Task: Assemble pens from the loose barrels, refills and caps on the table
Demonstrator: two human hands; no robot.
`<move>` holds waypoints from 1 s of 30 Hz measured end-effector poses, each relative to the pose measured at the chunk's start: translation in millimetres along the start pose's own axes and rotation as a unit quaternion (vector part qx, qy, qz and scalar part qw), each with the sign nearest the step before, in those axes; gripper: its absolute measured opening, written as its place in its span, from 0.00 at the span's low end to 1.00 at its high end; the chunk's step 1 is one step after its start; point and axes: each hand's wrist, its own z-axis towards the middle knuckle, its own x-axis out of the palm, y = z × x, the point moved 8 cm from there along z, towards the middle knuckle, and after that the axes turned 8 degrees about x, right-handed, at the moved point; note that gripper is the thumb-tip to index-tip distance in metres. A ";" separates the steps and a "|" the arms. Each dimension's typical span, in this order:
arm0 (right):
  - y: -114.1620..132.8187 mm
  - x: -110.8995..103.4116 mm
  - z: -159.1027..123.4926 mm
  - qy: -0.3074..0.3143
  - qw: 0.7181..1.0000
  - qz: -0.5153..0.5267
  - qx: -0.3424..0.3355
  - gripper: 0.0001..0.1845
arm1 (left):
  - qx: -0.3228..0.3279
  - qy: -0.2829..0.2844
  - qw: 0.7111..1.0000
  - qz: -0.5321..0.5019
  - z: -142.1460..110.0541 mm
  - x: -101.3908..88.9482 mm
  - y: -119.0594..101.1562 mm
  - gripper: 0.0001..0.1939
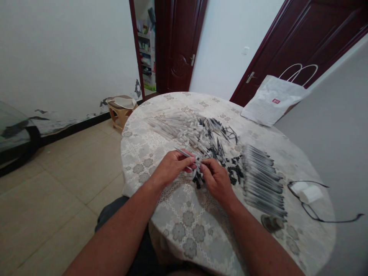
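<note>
Left hand (174, 165) pinches a slim grey tube (182, 151); right hand (216, 178) looks narrowed, its hold unclear; a loose pinch could drop the tube among black pieces (236, 172) at right

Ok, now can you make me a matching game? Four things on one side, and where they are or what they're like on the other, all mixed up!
Things:
1. left hand
2. bag
3. glasses
4. stool

Places and looks:
A. black and unfolded
B. on the floor, beyond the table's edge
C. holding a thin tube
D. white with a small red mark

Right pairs: 1-C, 2-D, 3-A, 4-B
</note>
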 end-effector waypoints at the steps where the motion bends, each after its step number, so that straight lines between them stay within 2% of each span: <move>1: -1.6 -3.8 0.8 -0.015 1.000 -0.006 0.004 0.12 | 0.012 0.006 0.998 0.064 -0.3 -5.3 -4.1 0.14; 4: -12.1 -18.7 3.7 -0.079 0.996 0.009 0.035 0.12 | 0.060 0.006 0.962 0.266 -2.4 -24.3 -15.7 0.12; 6: -19.2 -26.1 5.1 -0.110 0.992 0.033 0.054 0.12 | 0.064 0.034 0.937 0.343 -4.9 -27.9 -13.0 0.11; 9: -23.9 -30.5 6.3 -0.128 0.988 0.057 0.066 0.13 | 0.051 0.084 0.909 0.404 -9.0 -20.2 0.1 0.10; 14: -22.9 -29.5 5.6 -0.133 0.987 0.058 0.068 0.13 | 0.051 0.095 0.864 0.492 -11.0 -3.8 11.3 0.07; 21: -22.4 -28.8 5.5 -0.130 0.988 0.057 0.063 0.13 | 0.062 0.081 0.853 0.512 -7.8 -8.2 11.6 0.08; 26: -20.5 -30.3 4.8 -0.130 0.988 0.059 0.062 0.13 | 0.089 0.108 0.849 0.509 -9.3 -0.6 6.4 0.13; 30: -19.3 -31.2 4.6 -0.131 0.988 0.058 0.059 0.13 | 0.075 0.119 0.842 0.521 -11.8 4.1 3.7 0.13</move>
